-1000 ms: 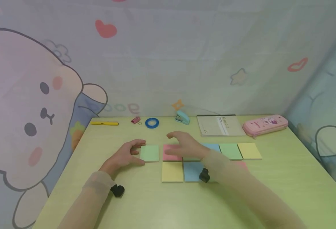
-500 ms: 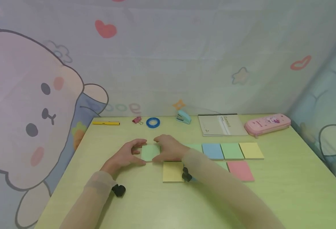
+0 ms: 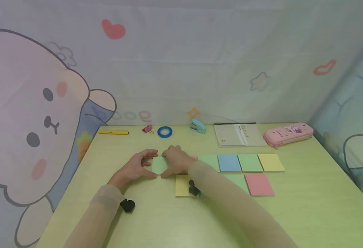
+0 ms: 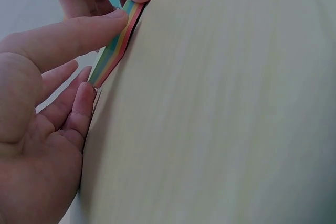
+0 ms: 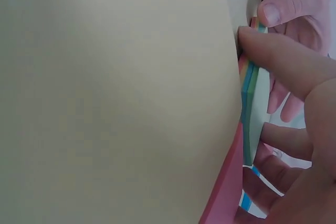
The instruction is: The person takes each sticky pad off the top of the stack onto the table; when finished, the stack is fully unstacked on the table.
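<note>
A square stack of sticky notes (image 3: pixel 158 165) with a green top lies left of the other pads; its edge (image 4: pixel 118 43) shows green, blue, yellow and red layers in the left wrist view. My left hand (image 3: pixel 134 167) holds its left side, thumb at the near edge and fingers round the far left. From the right, my right hand (image 3: pixel 177 162) grips the same stack between thumb and fingers, covering its right part. Just beyond that hand is a pink pad (image 3: pixel 194 157), mostly hidden. A yellow pad (image 3: pixel 181 186) lies nearer, partly under the right wrist in this view.
Along the back row lie green (image 3: pixel 207 160), blue (image 3: pixel 229 163), green and yellow (image 3: pixel 271 163) pads. A pink pad (image 3: pixel 259 185) ends the front row. Behind stand a pen (image 3: pixel 114 132), binder clip (image 3: pixel 148 129), tape roll (image 3: pixel 164 132), stapler (image 3: pixel 198 126), notebook (image 3: pixel 238 135) and pencil case (image 3: pixel 288 134).
My right hand has moved left from over the pink pad to the green-topped stack and taken hold of its right side. The left hand has stayed in place beside the stack.
</note>
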The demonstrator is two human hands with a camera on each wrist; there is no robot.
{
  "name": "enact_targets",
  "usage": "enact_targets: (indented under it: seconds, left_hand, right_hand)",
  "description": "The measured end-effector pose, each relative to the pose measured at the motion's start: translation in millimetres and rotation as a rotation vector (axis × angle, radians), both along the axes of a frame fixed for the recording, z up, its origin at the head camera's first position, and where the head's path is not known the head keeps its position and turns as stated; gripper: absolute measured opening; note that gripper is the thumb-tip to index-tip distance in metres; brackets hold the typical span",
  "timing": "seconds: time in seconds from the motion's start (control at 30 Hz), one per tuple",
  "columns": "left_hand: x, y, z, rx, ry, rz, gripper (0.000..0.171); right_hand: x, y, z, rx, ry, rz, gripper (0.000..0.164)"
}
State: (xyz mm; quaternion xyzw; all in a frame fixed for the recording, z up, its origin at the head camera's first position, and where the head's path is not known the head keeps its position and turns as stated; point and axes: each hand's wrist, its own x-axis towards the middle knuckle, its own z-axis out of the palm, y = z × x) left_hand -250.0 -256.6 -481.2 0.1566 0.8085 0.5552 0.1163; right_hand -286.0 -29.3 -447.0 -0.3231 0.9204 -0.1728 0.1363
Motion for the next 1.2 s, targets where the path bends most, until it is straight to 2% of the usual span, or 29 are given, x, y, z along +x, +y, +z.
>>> enact_targets:
  seconds: [0.2,0.37,0.5,0.67,0.8,0.9,1.2]
  left_hand:
    - [-0.4,-1.6,-0.6,0.009,-0.003,-0.002,0.097]
    - [-1.3,-1.1,-1.1,-0.007,-0.024,0.017,0.100]
    - [-2.0,-0.3,-1.1,-0.007,-0.027,0.025,0.099]
    - [-2.6,-0.6,-1.8,0.002,-0.015,0.011,0.096]
    - [-3.2,-1.7,-1.8,0.011,-0.005,0.001,0.094]
    - [-3.2,-1.4,-1.3,0.017,-0.006,-0.011,0.094]
    - [-0.9,-3.5,-1.0,-0.008,-0.025,-0.006,0.092]
  right_hand:
    - [-2.1,-1.3,2.6,0.013,0.007,0.008,0.080]
    - [-4.5,4.2,11.4,-0.035,0.031,0.035,0.079]
    - [-9.8,14.8,22.2,-0.095,0.038,0.041,0.075]
    - [-16.3,38.2,32.8,-0.134,0.076,0.053,0.077]
    - [-14.9,69.8,41.5,-0.177,0.098,0.067,0.078]
    - [-7.0,102.0,46.9,-0.222,0.102,0.059,0.077]
    - [18.8,209.7,46.2,-0.313,0.097,-0.007,0.074]
